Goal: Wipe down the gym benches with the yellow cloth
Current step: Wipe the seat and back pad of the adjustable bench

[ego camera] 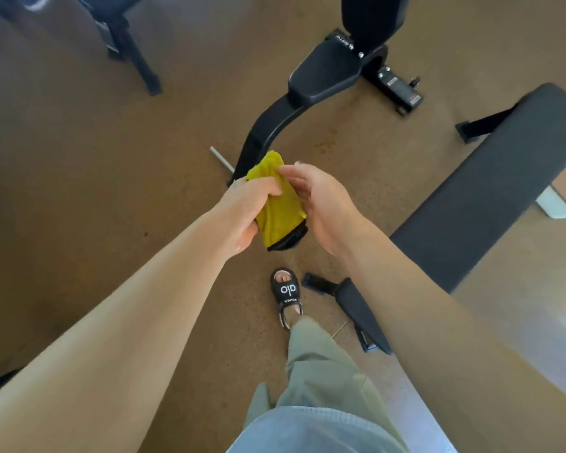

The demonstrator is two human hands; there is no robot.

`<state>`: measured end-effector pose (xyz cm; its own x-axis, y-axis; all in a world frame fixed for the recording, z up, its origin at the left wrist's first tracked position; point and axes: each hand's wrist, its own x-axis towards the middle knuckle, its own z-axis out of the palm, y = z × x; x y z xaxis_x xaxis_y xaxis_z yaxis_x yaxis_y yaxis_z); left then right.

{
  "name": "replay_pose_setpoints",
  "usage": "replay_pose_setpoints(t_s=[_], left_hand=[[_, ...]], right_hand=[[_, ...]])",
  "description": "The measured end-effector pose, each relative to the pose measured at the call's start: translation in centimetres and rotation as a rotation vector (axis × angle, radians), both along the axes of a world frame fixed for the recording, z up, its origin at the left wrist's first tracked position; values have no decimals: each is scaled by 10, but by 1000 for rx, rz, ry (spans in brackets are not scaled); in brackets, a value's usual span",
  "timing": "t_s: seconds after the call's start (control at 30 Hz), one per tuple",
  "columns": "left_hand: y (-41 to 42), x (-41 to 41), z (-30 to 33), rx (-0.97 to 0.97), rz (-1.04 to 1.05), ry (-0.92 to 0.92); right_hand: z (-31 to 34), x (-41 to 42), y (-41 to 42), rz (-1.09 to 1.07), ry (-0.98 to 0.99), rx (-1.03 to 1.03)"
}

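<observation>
A bunched yellow cloth (280,204) with a black edge hangs in the air in front of me. My left hand (247,210) grips its upper part, fingers curled round it. My right hand (317,201) is beside the cloth with relaxed fingers, its fingertips touching the cloth's top. A flat black gym bench (490,191) runs diagonally at the right, below and to the right of my hands. An adjustable black bench (327,73) with a raised backrest stands ahead, its curved front leg just behind the cloth.
Brown carpeted floor lies all around. Another dark bench frame (125,37) stands at the upper left. My foot in a black sandal (286,295) is below the hands, next to the flat bench's floor foot (356,305). A short white bar (221,158) lies on the floor.
</observation>
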<state>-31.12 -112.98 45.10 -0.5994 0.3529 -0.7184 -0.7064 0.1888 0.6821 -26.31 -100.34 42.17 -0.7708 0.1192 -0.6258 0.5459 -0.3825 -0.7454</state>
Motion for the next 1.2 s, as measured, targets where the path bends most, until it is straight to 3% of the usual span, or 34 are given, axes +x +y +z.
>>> replay_pose_setpoints(t_s=[0.07,0.1,0.23,0.43,0.5,0.67,0.8,1.2], left_hand=[[-1,-26,1,23,-22,-32],[0,-40,1,30,-32,-56],[5,-98,-5,-57,-84,-116],[30,-178,-4,-206,-210,-123],[39,-205,-7,-287,-282,-61],[64,-267,-22,-453,-423,294],[91,-314,-30,-498,-530,493],[231,-427,-82,-475,-642,512]], right_hand=[[-16,-28,10,-34,-35,200],[-24,-40,15,-45,-50,203],[-51,-81,36,57,-93,-210],[-51,-128,72,0,-83,-322],[-46,-148,81,-41,-83,-297],[-40,-202,95,-195,-106,-159],[-46,-241,108,-305,-145,-90],[-106,-338,227,-490,-212,-63]])
